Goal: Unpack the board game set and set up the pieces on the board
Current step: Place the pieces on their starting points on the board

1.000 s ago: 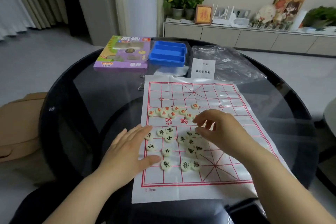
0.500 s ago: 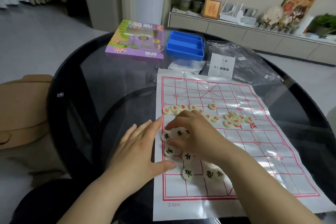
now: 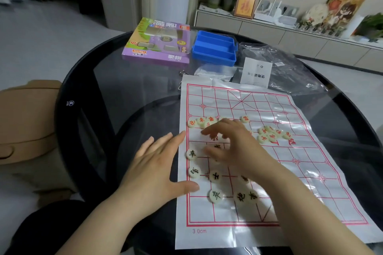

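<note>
A white plastic board sheet (image 3: pixel 300 174) with a red grid lies on the round glass table. Cream discs with red characters (image 3: pixel 269 133) sit near the middle line in two loose groups; discs with black characters (image 3: pixel 215 176) lie scattered on the near left part. My left hand (image 3: pixel 157 167) rests flat with straight fingers on the table at the sheet's left edge, thumb on the sheet. My right hand (image 3: pixel 232 147) hovers over the left middle of the board with fingers spread and bent; it hides several discs, and no disc shows between its fingers.
At the table's far side stand the purple game box (image 3: pixel 157 41), a blue plastic tray (image 3: pixel 213 47), a white instruction slip (image 3: pixel 257 72) and a crumpled clear bag (image 3: pixel 290 74). A tan chair (image 3: pixel 27 118) is at the left. A low cabinet with plants lines the back wall.
My right hand moved left across the board from the middle to the left cluster, and its fingers have now spread. The left hand stayed flat at the sheet's edge. The view shifted.
</note>
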Available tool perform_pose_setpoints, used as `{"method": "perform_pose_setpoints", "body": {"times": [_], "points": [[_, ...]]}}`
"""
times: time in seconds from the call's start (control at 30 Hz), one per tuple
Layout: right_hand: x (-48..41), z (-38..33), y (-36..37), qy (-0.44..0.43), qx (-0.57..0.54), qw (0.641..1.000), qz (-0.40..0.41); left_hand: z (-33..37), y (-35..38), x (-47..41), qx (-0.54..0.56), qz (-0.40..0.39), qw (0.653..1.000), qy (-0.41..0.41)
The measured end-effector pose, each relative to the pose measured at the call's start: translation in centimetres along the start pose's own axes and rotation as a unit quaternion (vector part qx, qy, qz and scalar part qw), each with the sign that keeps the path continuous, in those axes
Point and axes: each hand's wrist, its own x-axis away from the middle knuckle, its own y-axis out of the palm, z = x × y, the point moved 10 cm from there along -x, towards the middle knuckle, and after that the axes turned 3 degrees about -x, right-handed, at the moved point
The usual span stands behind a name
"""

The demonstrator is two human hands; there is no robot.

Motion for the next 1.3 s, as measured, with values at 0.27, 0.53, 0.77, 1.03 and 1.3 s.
{"method": "perform_pose_setpoints", "body": {"times": [0.27,0.53,0.77,1.03,1.3], "points": [[0.2,0.3,0.7,-0.017,0.09,0.995,-0.044,-0.3,0.1,0.0,0.007,0.006,1.0,-0.005],[0.6,0.9,1.1,-0.012,0.081,0.996,-0.03,-0.3,0.1,-0.2,0.002,0.01,1.0,-0.003],[1.4,1.3,-0.4,-0.012,-0.005,1.0,0.019,-0.3,0.1,-0.2,0.012,0.015,1.0,0.001],[1.5,2.5,-2.2,0.011,0.018,1.0,0.004,-0.7,0.3,-0.2,0.027,0.017,0.999,-0.004],[0.9,2.8,-0.2,0.02,0.057,0.996,-0.064,-0.7,0.2,-0.1,0.028,0.012,0.999,-0.012]]}}
